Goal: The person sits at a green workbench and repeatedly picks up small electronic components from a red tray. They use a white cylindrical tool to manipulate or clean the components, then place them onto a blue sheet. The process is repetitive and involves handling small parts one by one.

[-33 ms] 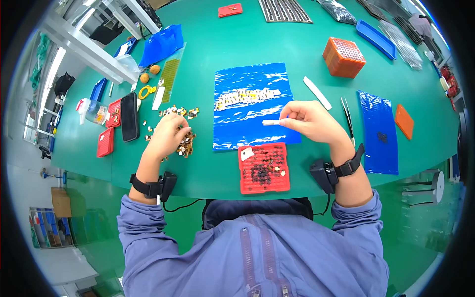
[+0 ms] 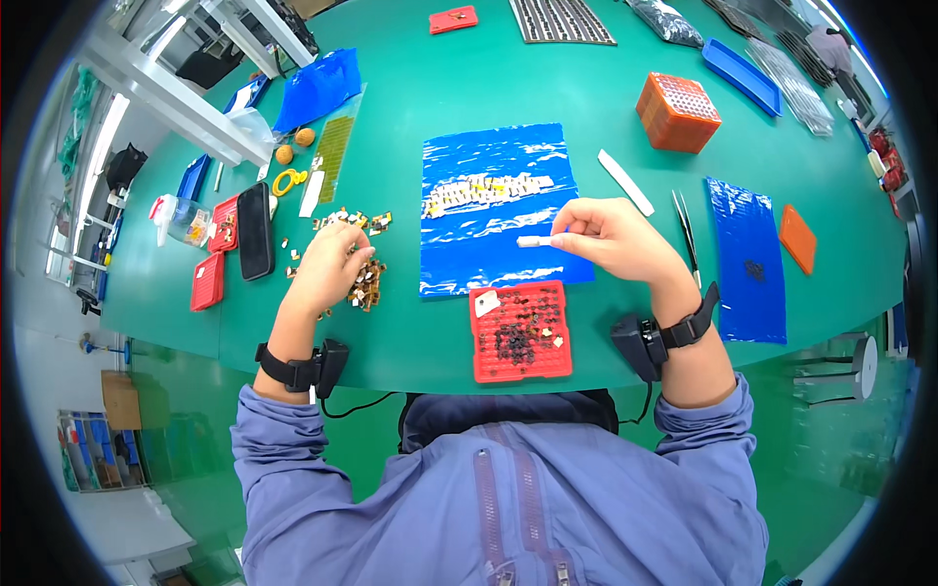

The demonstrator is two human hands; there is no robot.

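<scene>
My right hand [image 2: 614,237] pinches a small white strip [image 2: 531,241] over a glossy blue sheet [image 2: 459,264]. A band of small white and yellow pieces [image 2: 489,192] lies across that sheet. To the left, my left hand [image 2: 330,266] hangs over a loose pile of small brown, gold and white parts [image 2: 365,288]. Its fingers are bent and drawn together; what they hold, if anything, is hidden. In front of me a red perforated tray [image 2: 560,371] carries many tiny black parts [image 2: 518,342] and a white scrap.
Right of my right hand are a white strip [image 2: 626,183], tweezers [image 2: 687,234], another blue sheet [image 2: 743,225] and an orange plate [image 2: 798,240]. An orange stack of trays [image 2: 679,115] stands farther back. Leftward lie a black phone [image 2: 256,230], red boxes [image 2: 207,282] and yellow scissors [image 2: 287,183].
</scene>
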